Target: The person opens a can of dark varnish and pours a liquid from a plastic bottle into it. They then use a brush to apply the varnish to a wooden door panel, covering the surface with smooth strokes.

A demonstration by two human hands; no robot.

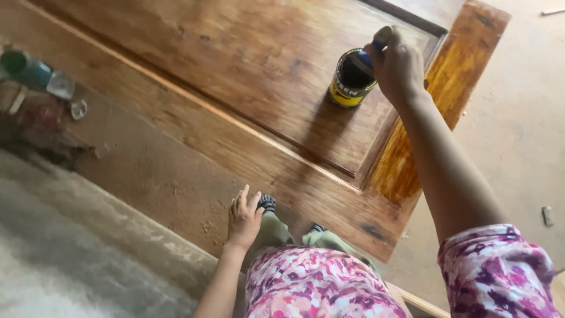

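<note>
A large wooden door panel [235, 88] lies flat in front of me, its surface glossy brown, with a wetter orange strip on the right rail. On it stands an open yellow and black tin [349, 79] of dark liquid. My right hand [397, 65] reaches over the tin's rim and grips a brush handle [382, 36], whose end dips into the tin. My left hand [244, 217] hangs by my side near my leg, fingers apart and holding nothing.
The ground around the door is dusty concrete [518, 135]. A teal bottle [26, 68] and small scraps lie at the far left. My sandalled feet [268, 203] stand at the door's near edge. A pale concrete strip [70, 247] runs along the lower left.
</note>
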